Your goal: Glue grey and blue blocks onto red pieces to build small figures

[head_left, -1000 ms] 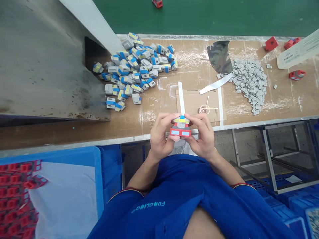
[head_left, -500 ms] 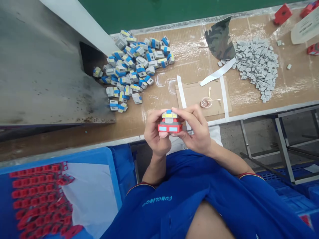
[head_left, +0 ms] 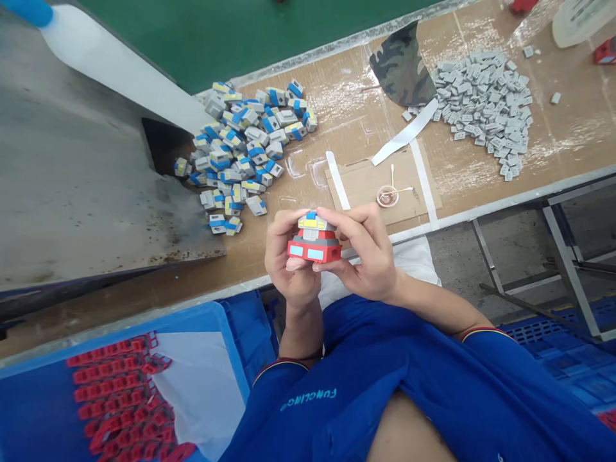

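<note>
Between my two hands, over the table's front edge, is a red and grey toy piece (head_left: pixel 315 240) with light-blue panels, a yellow strip and a blue top. My left hand (head_left: pixel 291 263) grips its left side, thumb underneath and fingers at the top. On the right side my right hand (head_left: pixel 368 250) holds it between thumb and forefinger. Behind my hands lies a cardboard sheet (head_left: pixel 360 183) with white tape strips, bearing a small cup (head_left: pixel 387 196) with cotton swabs. A heap of grey, blue and yellow parts (head_left: pixel 250 138) is to the left.
Small grey parts (head_left: pixel 486 102) are piled at the right beside a camouflage cloth (head_left: pixel 404 64). A metal box (head_left: pixel 86 160) stands at the left. A blue tray (head_left: pixel 231 346) with rows of red parts (head_left: pixel 113 385) sits lower left. A translucent bottle (head_left: pixel 577 22) is upper right.
The view has shifted and tilted. Both hands still hold the toy piece, which is turned slightly so that more of its right side shows.
</note>
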Tool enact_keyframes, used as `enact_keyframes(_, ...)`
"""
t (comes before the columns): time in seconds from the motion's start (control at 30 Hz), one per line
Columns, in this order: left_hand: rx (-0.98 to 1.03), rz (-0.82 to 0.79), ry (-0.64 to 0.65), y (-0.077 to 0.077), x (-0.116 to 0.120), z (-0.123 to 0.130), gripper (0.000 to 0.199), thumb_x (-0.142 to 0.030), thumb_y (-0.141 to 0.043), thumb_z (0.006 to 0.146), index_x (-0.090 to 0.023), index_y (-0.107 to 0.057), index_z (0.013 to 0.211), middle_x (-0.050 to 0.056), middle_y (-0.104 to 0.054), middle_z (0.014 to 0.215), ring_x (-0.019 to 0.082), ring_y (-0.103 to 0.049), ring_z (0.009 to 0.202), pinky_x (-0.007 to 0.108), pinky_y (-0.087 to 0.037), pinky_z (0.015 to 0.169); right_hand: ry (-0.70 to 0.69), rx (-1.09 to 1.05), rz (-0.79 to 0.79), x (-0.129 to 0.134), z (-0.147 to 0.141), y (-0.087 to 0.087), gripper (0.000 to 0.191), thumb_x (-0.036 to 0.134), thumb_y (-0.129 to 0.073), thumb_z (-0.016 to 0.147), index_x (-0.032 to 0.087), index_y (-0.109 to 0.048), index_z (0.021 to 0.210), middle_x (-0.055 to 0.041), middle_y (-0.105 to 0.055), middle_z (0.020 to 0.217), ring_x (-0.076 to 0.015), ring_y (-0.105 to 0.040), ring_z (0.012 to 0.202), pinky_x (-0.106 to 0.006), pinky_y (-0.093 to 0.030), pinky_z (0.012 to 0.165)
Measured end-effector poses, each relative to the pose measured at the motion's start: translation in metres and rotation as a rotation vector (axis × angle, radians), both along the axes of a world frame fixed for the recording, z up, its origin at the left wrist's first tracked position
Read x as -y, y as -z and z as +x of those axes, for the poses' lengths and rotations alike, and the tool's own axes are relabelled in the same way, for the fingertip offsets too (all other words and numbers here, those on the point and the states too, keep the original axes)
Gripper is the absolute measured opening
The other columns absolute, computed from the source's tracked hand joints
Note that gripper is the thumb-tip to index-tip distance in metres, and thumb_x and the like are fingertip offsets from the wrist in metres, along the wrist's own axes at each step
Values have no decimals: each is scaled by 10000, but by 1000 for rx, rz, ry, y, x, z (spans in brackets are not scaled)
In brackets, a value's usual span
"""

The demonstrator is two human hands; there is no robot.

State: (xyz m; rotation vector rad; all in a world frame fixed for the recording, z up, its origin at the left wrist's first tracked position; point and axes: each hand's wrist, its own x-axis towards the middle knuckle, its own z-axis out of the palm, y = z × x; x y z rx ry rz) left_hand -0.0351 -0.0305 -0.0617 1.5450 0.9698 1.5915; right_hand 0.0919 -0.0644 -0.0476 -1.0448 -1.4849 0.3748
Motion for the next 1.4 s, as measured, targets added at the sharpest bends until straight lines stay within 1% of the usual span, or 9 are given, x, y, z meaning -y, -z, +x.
enact_keyframes(0.17,-104,135,23,-6,-12,4,583,-779,-574,984,-303,-783,1247,64,-727,1071,250,-709,1002,386,-601,860,23,23,73,-3,10,-7,577,427,-607,1104,253,-490,1641,-89,-610,1082,-228,-634,958,-372,-666,781)
enact_keyframes(0.27,-89,190,24,-6,-11,7,545,-696,-544,1027,-290,-786,1299,80,-748,1052,234,-709,934,360,-573,771,69,99,47,-1,12,-5,575,501,-498,1137,254,-450,1654,-94,-603,1095,-221,-617,923,-360,-645,718)
enact_keyframes(0.37,-67,229,17,-8,-8,10,519,-634,-514,1056,-271,-808,1281,85,-758,1003,214,-685,851,338,-533,685,67,76,67,0,10,-3,593,507,-485,1141,238,-414,1665,-101,-604,1127,-215,-602,927,-340,-632,691)
enact_keyframes(0.5,-55,216,46,-11,-9,12,523,-618,-508,1061,-250,-831,1248,81,-737,933,191,-644,767,314,-485,604,30,-13,140,0,11,-3,581,452,-500,1144,207,-412,1663,-95,-587,1115,-209,-576,929,-325,-625,690)
enact_keyframes(0.73,-21,217,131,-6,-14,14,517,-643,-603,1010,-249,-818,1268,84,-746,992,208,-677,825,327,-524,671,25,28,78,4,24,3,610,487,-543,1119,224,-428,1657,-97,-590,1114,-217,-567,917,-354,-615,686)
enact_keyframes(0.93,-22,168,60,1,-14,18,513,-701,-600,994,-286,-800,1217,58,-699,965,183,-648,776,314,-511,633,19,40,22,3,27,7,555,458,-571,1111,225,-498,1609,-92,-572,1102,-209,-570,895,-350,-638,672)
enact_keyframes(1.13,-44,114,-25,6,-11,13,541,-748,-593,954,-308,-793,1199,47,-654,909,183,-599,736,317,-475,604,-51,-12,-4,0,23,4,552,501,-582,1103,213,-534,1571,-88,-574,1085,-213,-579,899,-380,-674,711)
enact_keyframes(1.27,-37,70,-19,9,-10,12,511,-738,-619,945,-341,-778,1223,41,-633,914,185,-579,733,328,-459,604,-63,-31,12,-4,22,2,528,481,-593,1104,216,-547,1558,-65,-557,1051,-196,-573,871,-364,-674,721)
enact_keyframes(1.4,-22,98,23,9,-12,12,495,-701,-596,993,-324,-800,1239,38,-603,894,164,-533,720,319,-419,589,-86,-58,-14,-5,22,10,563,480,-622,1089,238,-533,1590,-61,-555,1045,-206,-571,896,-367,-665,730)
